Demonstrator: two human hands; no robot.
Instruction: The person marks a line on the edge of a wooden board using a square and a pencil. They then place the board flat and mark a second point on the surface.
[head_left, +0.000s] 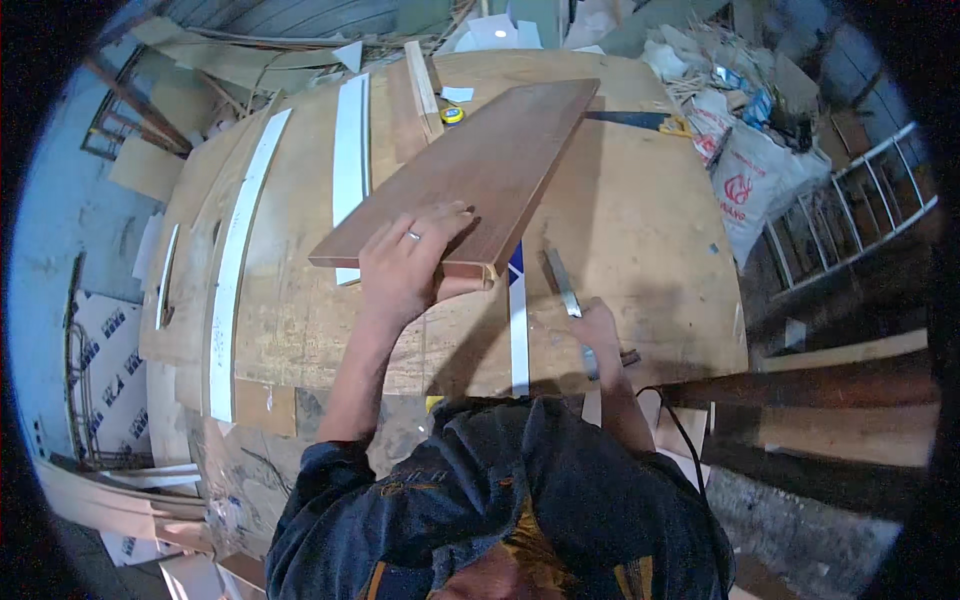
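Note:
A long brown wooden board [490, 160] lies tilted, its near end raised off the worktable. My left hand [405, 250], with a ring on one finger, is closed on that near end, some fingers lying across its top face. To the right, my right hand [598, 325] is closed round a narrow tool [562, 280] with a flat, greyish metal part pointing away from me. The part inside my palm is hidden, so I cannot tell its exact kind. Below that hand, a dark-ended piece [628, 357] shows near the table's front edge.
The plywood worktable [660, 230] carries white strips [240, 260], a yellow tape measure [453, 115], a wood strip [420, 80] and a handsaw [630, 119] at the far right. White sacks [750, 180] and a metal ladder [850, 205] stand beyond the right edge. A black cable [690, 440] hangs near my right arm.

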